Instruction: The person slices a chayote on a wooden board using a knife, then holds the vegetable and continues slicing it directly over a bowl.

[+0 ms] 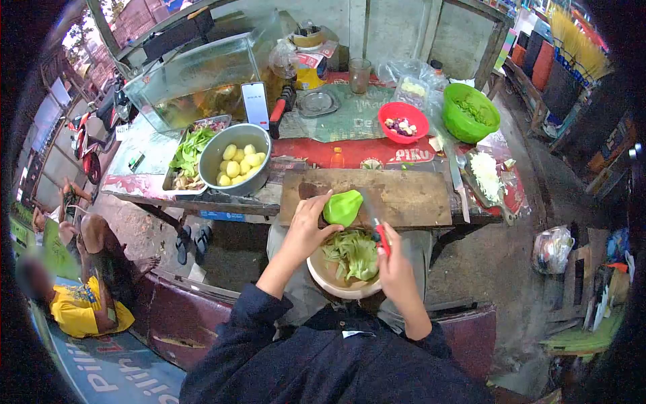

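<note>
My left hand is closed around the left side of a smooth, bright green vegetable, its exact kind unclear, at the front edge of a worn wooden board. In my right hand is a knife with a red handle. Its blade points up and away, just right of the vegetable and over the board. Below both hands, a pale bowl sits in my lap, with cut light green leaves heaped in it.
A metal pot of peeled potatoes and a leafy-greens tray stand left. Right are a red bowl, a green basin, another knife and chopped white food. A phone leans near a glass tank. A person sits left.
</note>
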Demonstrator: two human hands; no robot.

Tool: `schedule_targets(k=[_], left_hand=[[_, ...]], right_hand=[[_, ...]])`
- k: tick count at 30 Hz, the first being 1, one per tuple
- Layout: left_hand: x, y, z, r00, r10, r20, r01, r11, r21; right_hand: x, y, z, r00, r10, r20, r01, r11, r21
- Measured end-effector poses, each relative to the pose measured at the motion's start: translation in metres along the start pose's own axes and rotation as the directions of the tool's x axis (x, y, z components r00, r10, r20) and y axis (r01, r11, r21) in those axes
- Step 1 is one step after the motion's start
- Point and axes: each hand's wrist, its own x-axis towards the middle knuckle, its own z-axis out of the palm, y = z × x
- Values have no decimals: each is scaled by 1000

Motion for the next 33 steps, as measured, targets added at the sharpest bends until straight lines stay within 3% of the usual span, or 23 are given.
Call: schedule_targets(k=[2, 3, 6, 7, 13, 17, 19, 22, 25, 28, 30, 33], left_hand=[[0, 4, 9, 998, -58, -39, 55, 995, -79], [0, 6, 12, 995, -70, -70, 64, 994, -93], [0, 4, 13, 993, -39, -110, 28, 994, -102], [0, 4, 12, 993, 7, -119, -18, 996, -92], [0, 6, 12, 996, -57, -69, 50, 994, -96], [0, 5, 14, 994, -60, -87, 53, 996, -76], [1, 6, 15, 978, -188, -90, 168, 967, -193], [0, -1, 21, 982, -127, -140, 102, 979, -177], [1, -4, 21, 982, -155, -112, 130, 970, -203], [0, -3, 19, 986, -109, -128, 94, 989, -116], [0, -4, 20, 986, -109, -129, 94, 989, -115], [-2, -2, 21, 984, -117, -135, 97, 984, -148]], right_hand=[[4, -7, 11, 925, -380, -26, 353, 880, -317], [4, -9, 13, 926, -377, -27, 349, 880, -321], [1, -18, 14, 979, -178, 99, 201, 916, -347], [0, -21, 12, 979, -173, 103, 199, 916, -348], [-3, -29, 6, 977, -170, 127, 208, 891, -403], [-4, -35, 7, 984, -80, 160, 142, 894, -426], [-2, -28, 12, 985, -58, 164, 129, 877, -462], [3, -11, 22, 980, -139, 139, 189, 860, -473], [6, -8, 26, 978, -166, 130, 208, 857, -471], [10, -14, 28, 979, -132, 153, 193, 834, -517], [12, -23, 27, 981, -11, 193, 124, 802, -584], [19, -33, 18, 964, 47, 261, 121, 800, -588]])
